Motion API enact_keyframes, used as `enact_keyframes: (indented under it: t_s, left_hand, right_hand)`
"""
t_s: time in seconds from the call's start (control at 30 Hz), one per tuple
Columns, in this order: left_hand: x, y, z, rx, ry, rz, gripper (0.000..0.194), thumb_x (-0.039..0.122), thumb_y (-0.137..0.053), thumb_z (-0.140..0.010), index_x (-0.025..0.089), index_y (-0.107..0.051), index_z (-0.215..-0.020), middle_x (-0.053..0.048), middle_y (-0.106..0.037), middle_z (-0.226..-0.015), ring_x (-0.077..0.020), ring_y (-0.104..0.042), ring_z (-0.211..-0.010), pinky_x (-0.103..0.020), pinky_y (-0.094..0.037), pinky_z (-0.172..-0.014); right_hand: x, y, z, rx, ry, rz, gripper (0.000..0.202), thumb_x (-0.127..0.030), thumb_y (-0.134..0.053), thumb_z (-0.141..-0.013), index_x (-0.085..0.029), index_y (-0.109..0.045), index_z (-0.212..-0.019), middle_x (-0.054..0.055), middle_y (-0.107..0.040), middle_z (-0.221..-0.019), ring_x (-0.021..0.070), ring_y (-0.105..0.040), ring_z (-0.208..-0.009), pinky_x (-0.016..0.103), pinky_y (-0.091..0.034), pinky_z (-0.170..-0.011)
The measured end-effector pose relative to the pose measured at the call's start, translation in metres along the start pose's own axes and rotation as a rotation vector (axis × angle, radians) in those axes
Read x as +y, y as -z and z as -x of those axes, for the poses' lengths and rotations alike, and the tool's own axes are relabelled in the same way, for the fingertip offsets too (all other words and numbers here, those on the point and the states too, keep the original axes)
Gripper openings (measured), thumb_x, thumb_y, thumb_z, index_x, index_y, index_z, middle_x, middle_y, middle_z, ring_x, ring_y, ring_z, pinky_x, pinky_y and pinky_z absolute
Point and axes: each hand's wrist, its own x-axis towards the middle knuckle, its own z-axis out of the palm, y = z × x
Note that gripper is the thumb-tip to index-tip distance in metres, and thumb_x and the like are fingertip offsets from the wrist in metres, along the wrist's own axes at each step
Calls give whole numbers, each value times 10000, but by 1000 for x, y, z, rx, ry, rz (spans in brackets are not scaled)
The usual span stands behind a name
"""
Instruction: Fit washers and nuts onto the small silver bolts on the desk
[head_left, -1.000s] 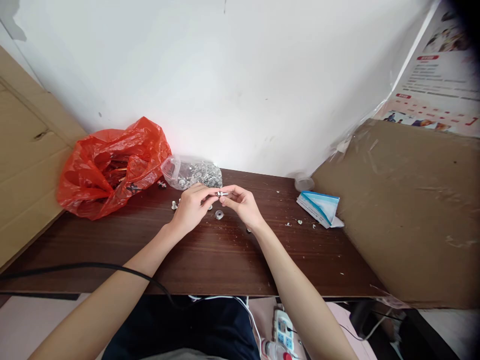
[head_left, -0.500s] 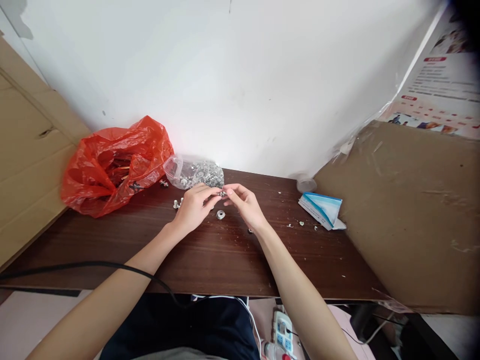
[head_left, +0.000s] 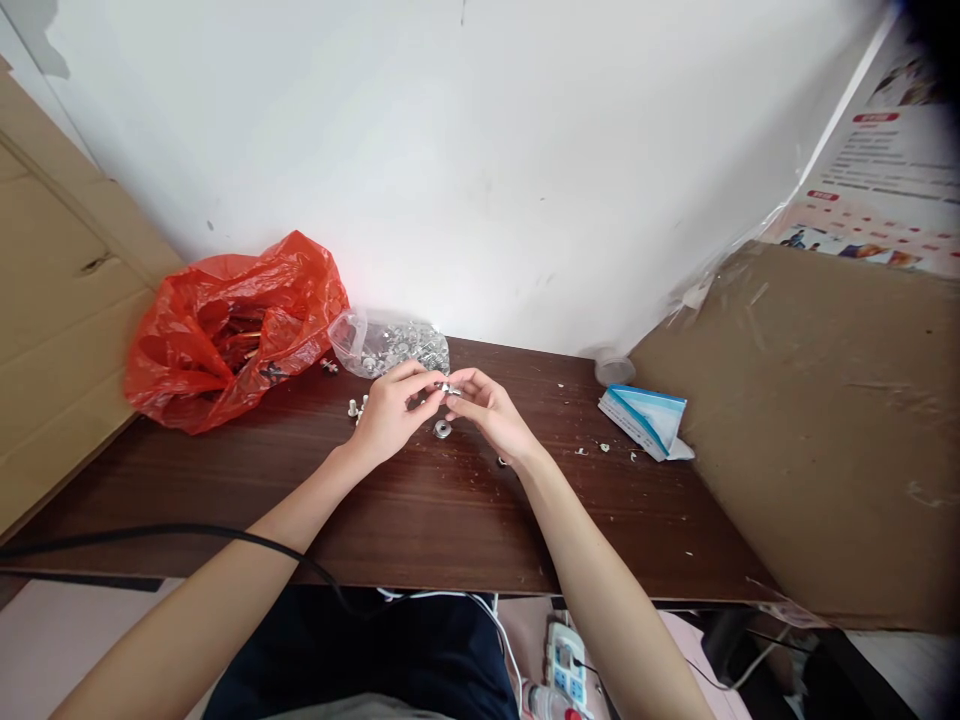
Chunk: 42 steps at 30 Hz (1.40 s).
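Observation:
My left hand point(head_left: 397, 408) and my right hand point(head_left: 489, 412) meet over the middle of the table. Between their fingertips is a small shiny metal piece point(head_left: 448, 389), pinched from both sides; it is too small to tell its exact kind. Just below the fingers a round metal washer-like ring point(head_left: 442, 429) lies on the wood. Left of my left hand, small silver screws point(head_left: 352, 408) stand on the table, partly covered by the hand. Behind my hands sits a clear plastic bag point(head_left: 405, 348) full of small metal parts. A small dark piece point(head_left: 502, 462) shows beside my right wrist.
A red plastic bag point(head_left: 232, 330) slumps at the left back, against cardboard. On the right are a blue-edged zip bag point(head_left: 645, 418), a clear round container point(head_left: 614, 370) and scattered scraps point(head_left: 604, 447). A black cable point(head_left: 187, 527) crosses over my left forearm.
My right fingers have shifted a little around the small metal piece, which has turned and shows a brighter side. The things on the table stay where they were.

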Motion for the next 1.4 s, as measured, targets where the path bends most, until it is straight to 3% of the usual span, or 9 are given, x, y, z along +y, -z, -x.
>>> enact_keyframes:
  t_s: [0.13,0.4,0.53,0.7,0.83,0.97,1.1,1.27,1.4]
  left_hand:
    - [2,2,-2,16,3,23,157,196,-559,-868,189,-684,-963,-9,-564,-797,-86,-483,-612,-208,-404,-542]
    - [2,2,-1,12,11,28,152,206,-558,-872,190,-684,-954,-17,-574,-821,-93,-496,-634,-215,-417,-556]
    - [2,1,-1,8,12,25,151,205,-564,-867,197,-687,-953,-14,-577,-818,-97,-505,-649,-221,-429,-579]
    - [2,2,-2,17,7,28,153,208,-558,-873,192,-687,-953,-17,-577,-821,-94,-504,-636,-219,-427,-566]
    - [1,2,-2,19,3,27,151,199,-565,-869,188,-687,-955,-14,-580,-818,-94,-506,-638,-219,-425,-567]
    - [1,2,-1,20,0,27,153,205,-560,-872,184,-685,-957,-22,-583,-838,-95,-512,-644,-215,-424,-558]
    - [1,2,-1,17,0,17,143,204,-567,-869,193,-684,-950,-15,-579,-818,-96,-508,-647,-214,-424,-563]
    - [1,2,-1,28,-10,17,151,202,-562,-876,179,-685,-960,-21,-589,-831,-83,-495,-620,-203,-409,-545]
    - [-1,2,-2,31,-18,11,152,200,-572,-874,165,-687,-965,-18,-618,-815,-73,-468,-580,-202,-398,-541]
  right_hand:
    - [0,1,0,18,-25,3,289,-458,-667,-798,-203,-655,-933,50,-665,-961,174,-630,-920,285,-532,-719]
    - [-2,1,1,-26,-28,1,259,-437,-637,-830,-196,-657,-919,53,-666,-951,165,-632,-900,285,-535,-725]
    - [-2,0,1,-11,-2,-41,310,-352,-774,-711,-229,-607,-941,23,-670,-968,161,-638,-882,279,-539,-702]
    - [0,2,0,-9,-40,-31,271,-447,-639,-825,-196,-633,-925,51,-665,-947,162,-643,-889,276,-544,-704]
    - [-1,2,1,-26,-8,-74,282,-334,-758,-734,-234,-601,-945,16,-668,-968,162,-646,-915,271,-538,-712]
    - [-2,1,1,-34,-58,-30,263,-441,-632,-832,-194,-642,-921,48,-665,-946,158,-646,-885,275,-543,-706]
    - [-2,1,1,-48,-22,-65,281,-346,-763,-729,-227,-611,-933,14,-672,-939,155,-650,-873,279,-545,-706]
    - [0,2,0,-34,-60,-33,300,-467,-629,-834,-185,-667,-930,50,-681,-902,146,-653,-816,273,-541,-676]
    - [0,3,0,7,27,-6,261,-375,-752,-746,-196,-681,-923,18,-689,-843,116,-642,-754,237,-517,-667]
